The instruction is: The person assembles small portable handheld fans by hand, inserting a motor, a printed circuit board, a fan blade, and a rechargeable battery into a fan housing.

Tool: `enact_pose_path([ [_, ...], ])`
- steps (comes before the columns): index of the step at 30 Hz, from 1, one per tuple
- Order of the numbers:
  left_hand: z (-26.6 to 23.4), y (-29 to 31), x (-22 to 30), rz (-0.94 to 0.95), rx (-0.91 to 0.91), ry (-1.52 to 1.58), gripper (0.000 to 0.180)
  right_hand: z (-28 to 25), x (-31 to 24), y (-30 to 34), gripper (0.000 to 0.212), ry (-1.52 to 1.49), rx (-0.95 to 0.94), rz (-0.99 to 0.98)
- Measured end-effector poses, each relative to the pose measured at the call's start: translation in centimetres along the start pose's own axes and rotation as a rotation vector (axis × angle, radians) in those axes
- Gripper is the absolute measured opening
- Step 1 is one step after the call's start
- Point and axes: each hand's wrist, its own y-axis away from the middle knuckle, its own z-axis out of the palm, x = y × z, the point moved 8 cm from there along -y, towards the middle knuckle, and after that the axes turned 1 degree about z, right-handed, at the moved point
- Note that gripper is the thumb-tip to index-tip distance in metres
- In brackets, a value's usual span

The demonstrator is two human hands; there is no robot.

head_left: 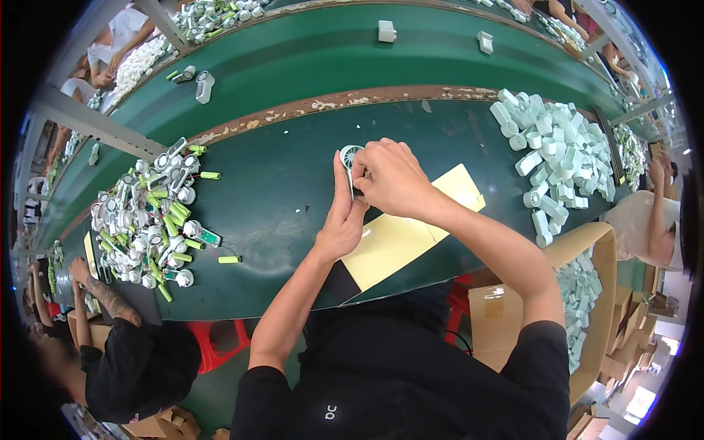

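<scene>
A pale green plastic fan housing (351, 154) with a round, spoked head stands upright between my hands, above the middle of the workbench. My left hand (342, 220) holds it from the left side, fingers pointing away from me and thumb toward the right. Over its right side bends my right hand (392, 176), with fingers curled and pinched against the housing's inner side. The fingertips and most of the lower housing are covered, so what the right hand pinches is hidden. Beneath my hands lies a yellow sheet of card (400, 246), set at a slant.
To the left is a heap of fan parts with green battery cells and wires (158, 220). A pile of pale green housings (554, 154) lies right, above a cardboard box (598, 293) of more. Beyond runs a green conveyor belt (293, 70). A co-worker (139, 359) sits at left.
</scene>
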Motion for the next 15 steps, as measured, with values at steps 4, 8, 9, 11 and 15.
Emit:
enact_pose_path([
  [4, 0.0, 0.1, 0.4, -0.049, 0.011, 0.128, 0.082, 0.1, -0.4, 0.2, 0.006, 0.060, 0.052, -0.044],
  [8, 0.0, 0.1, 0.2, -0.072, 0.000, 0.211, 0.080, 0.5, -0.4, 0.3, 0.006, 0.026, 0.146, -0.036],
  [9, 0.0, 0.1, -0.1, -0.072, -0.007, 0.208, 0.080, 0.7, -0.6, 0.5, 0.006, 0.049, 0.166, -0.040],
  [11, -0.3, 0.2, 0.1, -0.004, 0.038, 0.104, 0.079, 0.4, -0.9, 0.5, 0.006, 0.068, 0.193, -0.044],
  [15, 0.3, 0.2, 0.3, 0.034, 0.075, 0.049, 0.076, 0.6, -0.3, 0.1, 0.007, 0.082, 0.068, 0.073],
])
